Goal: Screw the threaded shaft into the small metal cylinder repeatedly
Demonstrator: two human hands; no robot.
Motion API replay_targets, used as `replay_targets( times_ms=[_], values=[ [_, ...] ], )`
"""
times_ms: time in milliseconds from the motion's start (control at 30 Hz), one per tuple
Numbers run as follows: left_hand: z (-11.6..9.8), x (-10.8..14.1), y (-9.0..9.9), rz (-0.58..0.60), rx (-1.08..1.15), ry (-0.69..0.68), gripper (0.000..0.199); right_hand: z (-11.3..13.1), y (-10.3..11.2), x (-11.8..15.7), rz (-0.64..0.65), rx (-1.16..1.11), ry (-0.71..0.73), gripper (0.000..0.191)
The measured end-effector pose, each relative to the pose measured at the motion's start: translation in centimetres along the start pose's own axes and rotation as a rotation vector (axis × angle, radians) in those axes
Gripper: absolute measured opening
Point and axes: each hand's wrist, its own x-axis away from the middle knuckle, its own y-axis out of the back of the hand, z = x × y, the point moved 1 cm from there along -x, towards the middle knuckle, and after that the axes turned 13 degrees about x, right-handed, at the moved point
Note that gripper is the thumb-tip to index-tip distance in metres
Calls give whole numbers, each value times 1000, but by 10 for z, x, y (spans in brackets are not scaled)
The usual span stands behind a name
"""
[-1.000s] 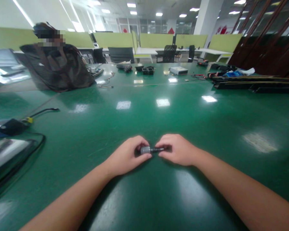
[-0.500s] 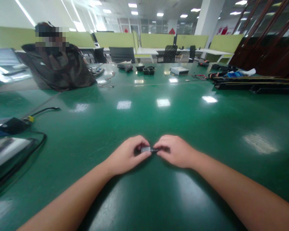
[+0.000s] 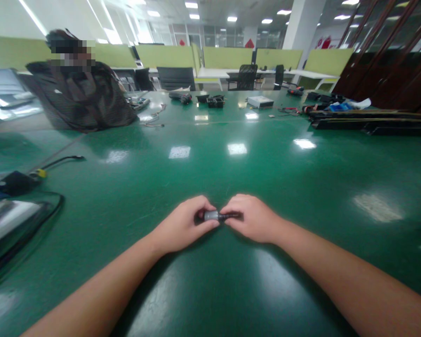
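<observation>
Low over the green table, both hands meet around a small grey-and-black cylindrical piece with a thin dark end. My left hand is closed on its thicker grey part, thumb below and fingers above. Between the thumb and fingers of my right hand is the thin dark end, which points to the right. The fingertips of the two hands are close together. Its exact kind is too small to make out, and both its ends are partly hidden by the hands.
A large dark bag stands at the back left. On the left lie a black cable and a dark device with a yellow part. A silver box sits far back; long black strips lie at the right.
The view has shifted slightly. My right hand has moved a little left and up, closer to my left hand. Both hands keep their hold on the cylindrical piece.
</observation>
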Motion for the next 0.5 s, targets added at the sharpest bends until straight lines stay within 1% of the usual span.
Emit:
replay_targets(
  times_ms=[500],
  values=[
    [-2, 1, 1, 8, -6, 5, 24, 2, 9, 1, 34, -14, -19, 15]
  ],
)
